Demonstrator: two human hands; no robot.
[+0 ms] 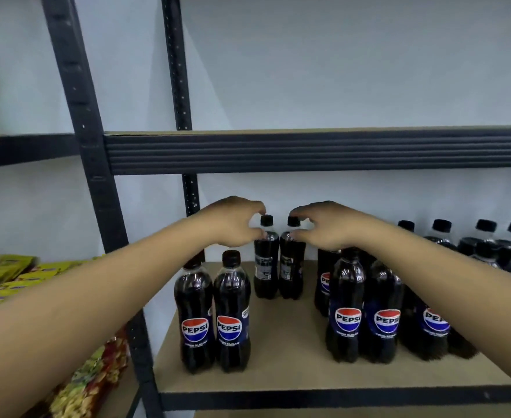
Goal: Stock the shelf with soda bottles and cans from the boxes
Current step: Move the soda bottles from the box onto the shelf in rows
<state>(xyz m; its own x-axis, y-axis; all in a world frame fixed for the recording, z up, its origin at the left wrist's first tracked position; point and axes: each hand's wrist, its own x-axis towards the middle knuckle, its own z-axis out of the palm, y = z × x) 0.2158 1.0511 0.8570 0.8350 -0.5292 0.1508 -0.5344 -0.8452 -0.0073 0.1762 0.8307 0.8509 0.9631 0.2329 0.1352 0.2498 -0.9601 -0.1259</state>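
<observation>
Two dark Pepsi bottles stand side by side at the back of the wooden shelf (290,366), labels turned away. My left hand (233,221) pinches the neck of the left back bottle (265,267) between thumb and forefinger. My right hand (323,224) pinches the neck of the right back bottle (291,267) the same way. Both bottles rest upright on the board. Two more Pepsi bottles (213,315) stand in front at the left, under my left forearm. A group of several Pepsi bottles (368,312) stands at the right, partly hidden by my right forearm.
More black-capped bottles (489,245) crowd the shelf's far right. The black beam of the upper shelf (308,152) runs just above my hands. A black upright post (97,176) bounds the left side. Snack packets (16,273) lie on the neighbouring shelf at left.
</observation>
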